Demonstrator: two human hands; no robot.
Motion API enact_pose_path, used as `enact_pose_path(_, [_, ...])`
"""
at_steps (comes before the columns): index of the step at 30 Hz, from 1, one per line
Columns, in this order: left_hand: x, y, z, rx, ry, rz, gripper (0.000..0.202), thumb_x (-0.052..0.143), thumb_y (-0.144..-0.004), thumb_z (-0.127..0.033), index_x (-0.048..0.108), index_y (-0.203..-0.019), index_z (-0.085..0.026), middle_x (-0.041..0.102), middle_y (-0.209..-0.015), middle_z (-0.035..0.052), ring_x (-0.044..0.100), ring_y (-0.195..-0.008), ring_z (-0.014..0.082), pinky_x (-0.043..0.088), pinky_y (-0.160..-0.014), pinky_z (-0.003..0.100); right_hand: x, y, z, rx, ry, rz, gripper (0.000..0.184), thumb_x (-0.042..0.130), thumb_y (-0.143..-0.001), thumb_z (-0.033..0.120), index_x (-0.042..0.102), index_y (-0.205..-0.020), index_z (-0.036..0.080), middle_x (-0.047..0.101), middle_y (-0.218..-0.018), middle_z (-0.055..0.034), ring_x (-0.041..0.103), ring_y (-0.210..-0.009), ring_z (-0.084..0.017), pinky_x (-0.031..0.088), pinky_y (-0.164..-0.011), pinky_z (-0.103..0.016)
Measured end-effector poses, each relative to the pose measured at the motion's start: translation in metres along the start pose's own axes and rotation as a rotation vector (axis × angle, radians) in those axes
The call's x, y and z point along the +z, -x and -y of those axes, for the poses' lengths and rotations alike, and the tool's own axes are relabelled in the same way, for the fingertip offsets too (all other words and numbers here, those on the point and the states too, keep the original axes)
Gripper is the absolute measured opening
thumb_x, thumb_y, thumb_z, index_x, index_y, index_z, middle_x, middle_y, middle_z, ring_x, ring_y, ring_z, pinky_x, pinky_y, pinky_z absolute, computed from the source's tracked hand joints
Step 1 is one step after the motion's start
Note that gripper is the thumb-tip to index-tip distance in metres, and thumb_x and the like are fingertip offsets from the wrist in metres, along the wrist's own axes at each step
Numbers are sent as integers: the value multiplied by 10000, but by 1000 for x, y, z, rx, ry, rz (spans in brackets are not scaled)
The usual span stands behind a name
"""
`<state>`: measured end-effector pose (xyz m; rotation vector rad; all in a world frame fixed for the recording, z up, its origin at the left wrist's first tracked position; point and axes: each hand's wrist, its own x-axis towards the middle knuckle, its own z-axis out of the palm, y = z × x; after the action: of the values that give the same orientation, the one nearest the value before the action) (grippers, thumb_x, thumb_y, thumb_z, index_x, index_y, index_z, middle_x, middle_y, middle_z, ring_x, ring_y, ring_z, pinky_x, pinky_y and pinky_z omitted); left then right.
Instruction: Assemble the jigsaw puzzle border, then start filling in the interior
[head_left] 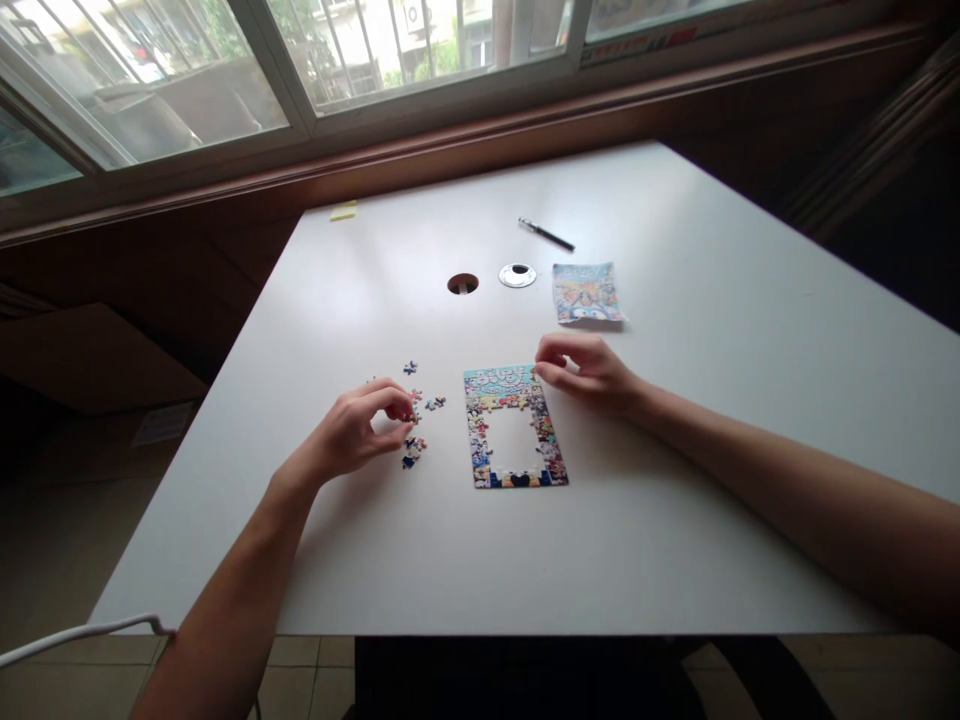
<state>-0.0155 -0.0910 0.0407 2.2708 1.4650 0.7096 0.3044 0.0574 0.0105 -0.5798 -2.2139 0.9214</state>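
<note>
A small colourful jigsaw puzzle (514, 427) lies on the white table (675, 500); its border is joined and its middle is an open white gap. Left of it sits a scatter of several loose puzzle pieces (417, 420). My left hand (360, 430) hovers over that scatter with fingertips pinched together at a piece. My right hand (585, 372) rests at the puzzle's upper right corner, fingers curled and touching its edge.
A printed picture card (587, 293) lies beyond the puzzle. Farther back are a black pen (546, 234), a round cable hole (463, 284), its white cap (517, 275) and a yellow note (343, 211). A window runs along the far wall. A chair rail (82, 635) shows lower left.
</note>
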Motion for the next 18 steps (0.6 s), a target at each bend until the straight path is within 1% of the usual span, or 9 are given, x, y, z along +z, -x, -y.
enact_pose_path(3, [13,-5,-14,76,22,-21,62,623,-855,-137,612,-896,-183,667,-916,46,625,-752,122,541,-715,266,9,1,14,-221,109,11,139,624,-866,249,582,-741,206,564,-730,-14,495,-722,-158,418,-681,-312])
enact_pose_path(6, [26,-9,-29,151,59,-76,77,612,-876,-132,627,-930,-184,690,-918,53,640,-714,113,560,-700,264,22,4,35,-321,162,37,77,655,-865,231,632,-795,211,606,-795,-38,516,-776,-178,447,-706,-326])
enact_pose_path(9, [35,-10,-41,192,50,-174,74,653,-881,-173,624,-943,-200,694,-850,29,646,-690,112,579,-698,264,36,8,52,-357,162,48,31,679,-868,241,665,-850,220,625,-818,-45,531,-780,-182,473,-717,-331])
enact_pose_path(12, [42,-7,-45,212,62,-244,176,716,-857,-189,605,-992,-211,701,-822,9,664,-705,111,596,-696,246,46,11,60,-350,179,29,29,679,-880,251,678,-887,222,637,-839,-53,548,-793,-188,484,-728,-342])
enact_pose_path(14, [45,-5,-44,225,85,-261,220,736,-846,-179,594,-1011,-211,711,-844,10,674,-722,109,603,-696,234,49,12,61,-342,180,13,29,676,-885,249,679,-885,220,639,-835,-52,556,-786,-186,489,-731,-348])
enact_pose_path(18, [49,-4,-41,234,103,-245,253,750,-838,-164,581,-1022,-205,716,-865,15,677,-730,104,604,-682,222,50,13,59,-332,146,3,11,675,-877,223,685,-880,219,641,-817,-45,568,-768,-182,498,-725,-348])
